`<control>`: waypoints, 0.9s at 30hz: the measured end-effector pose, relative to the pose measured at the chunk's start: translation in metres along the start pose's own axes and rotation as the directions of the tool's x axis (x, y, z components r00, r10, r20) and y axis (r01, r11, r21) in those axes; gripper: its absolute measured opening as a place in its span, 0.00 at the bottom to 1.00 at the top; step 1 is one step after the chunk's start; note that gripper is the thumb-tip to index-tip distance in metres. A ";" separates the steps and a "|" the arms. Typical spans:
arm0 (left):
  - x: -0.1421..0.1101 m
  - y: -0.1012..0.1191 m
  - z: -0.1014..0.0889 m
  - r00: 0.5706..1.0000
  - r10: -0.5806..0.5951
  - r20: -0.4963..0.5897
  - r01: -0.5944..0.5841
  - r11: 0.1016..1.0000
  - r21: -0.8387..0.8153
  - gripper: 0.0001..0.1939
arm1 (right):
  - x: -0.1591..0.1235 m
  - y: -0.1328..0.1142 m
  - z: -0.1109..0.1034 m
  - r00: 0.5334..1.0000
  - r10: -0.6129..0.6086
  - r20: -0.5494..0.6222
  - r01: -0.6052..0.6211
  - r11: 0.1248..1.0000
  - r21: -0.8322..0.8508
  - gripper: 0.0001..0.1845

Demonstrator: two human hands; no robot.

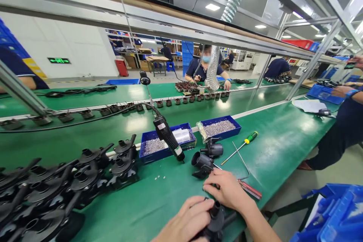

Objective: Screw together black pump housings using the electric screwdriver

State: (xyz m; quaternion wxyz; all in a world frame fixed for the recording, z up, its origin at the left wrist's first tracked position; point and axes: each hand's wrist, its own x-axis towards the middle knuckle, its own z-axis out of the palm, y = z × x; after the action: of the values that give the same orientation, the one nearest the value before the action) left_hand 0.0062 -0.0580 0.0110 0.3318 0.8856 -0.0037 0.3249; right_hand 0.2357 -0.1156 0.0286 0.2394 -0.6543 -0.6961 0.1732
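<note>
At the bench's near edge, my left hand point(188, 217) is wrapped round a black plastic housing point(217, 215) with an upright tube and a side arm. My right hand point(227, 189) is just beyond it, fingers curled together; whatever they pinch is hidden. Beside those fingertips lie two black tubular plastic parts point(202, 160). A red-handled screwdriver point(251, 190) lies partly behind my right hand, its shaft running beneath the fingers. To the right are a green and yellow screwdriver point(251, 137) and a bent metal hex key point(241, 159), their shafts crossing.
Several black housings point(85, 176) fill the left. A black electric screwdriver point(168, 136) hangs over a blue tray of small metal parts point(144, 157); another such tray point(236, 128) stands to its right. Motor-like parts point(177, 101) line the belt. A co-worker point(204, 66) sits opposite; another person point(337, 121) stands right.
</note>
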 end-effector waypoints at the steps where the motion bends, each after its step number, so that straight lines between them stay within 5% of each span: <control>1: 0.005 -0.004 -0.006 0.996 0.048 0.074 -0.050 0.998 0.029 0.10 | -0.002 0.000 -0.002 1.000 -0.001 0.003 0.001 1.000 -0.012 0.09; 3: 0.009 -0.006 -0.013 0.992 0.042 0.121 -0.050 0.997 0.059 0.13 | -0.008 0.000 -0.006 1.000 0.005 0.006 -0.005 0.999 -0.043 0.09; 6: -0.002 0.003 -0.008 0.991 -0.134 -0.027 0.134 0.991 0.004 0.06 | -0.015 -0.004 -0.013 1.000 0.008 0.029 -0.006 0.998 -0.067 0.06; 8: -0.014 0.009 -0.002 0.967 -0.233 -0.100 0.225 0.971 -0.085 0.12 | -0.017 -0.009 -0.015 0.997 0.005 0.075 0.001 0.996 -0.091 0.05; 16: -0.026 0.004 -0.014 0.895 -0.439 -0.075 0.367 0.821 -0.437 0.20 | -0.002 -0.028 -0.029 0.980 -0.013 0.201 0.058 0.973 -0.221 0.09; 18: -0.028 -0.001 -0.015 0.872 -0.482 -0.085 0.385 0.783 -0.490 0.20 | 0.019 -0.026 -0.052 0.991 -0.034 0.130 0.060 0.977 -0.206 0.08; 20: -0.028 -0.008 -0.013 0.852 -0.520 -0.068 0.418 0.752 -0.510 0.22 | 0.045 -0.019 -0.078 0.996 -0.013 -0.090 -0.007 0.977 -0.212 0.10; 23: -0.025 -0.020 -0.013 0.834 -0.552 -0.019 0.474 0.732 -0.490 0.20 | 0.078 0.000 -0.108 0.930 0.028 -0.367 -0.107 0.974 -0.197 0.22; 27: -0.019 -0.027 -0.016 0.852 -0.523 -0.010 0.463 0.762 -0.454 0.20 | 0.089 0.031 -0.112 0.897 0.056 -0.438 -0.151 0.971 -0.184 0.18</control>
State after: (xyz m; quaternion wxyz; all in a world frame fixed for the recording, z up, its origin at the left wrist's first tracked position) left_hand -0.0116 -0.0318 -0.0069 0.5941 0.7337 0.1799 0.2763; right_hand 0.3215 -0.0322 0.1139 0.3057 -0.7344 -0.6047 -0.0382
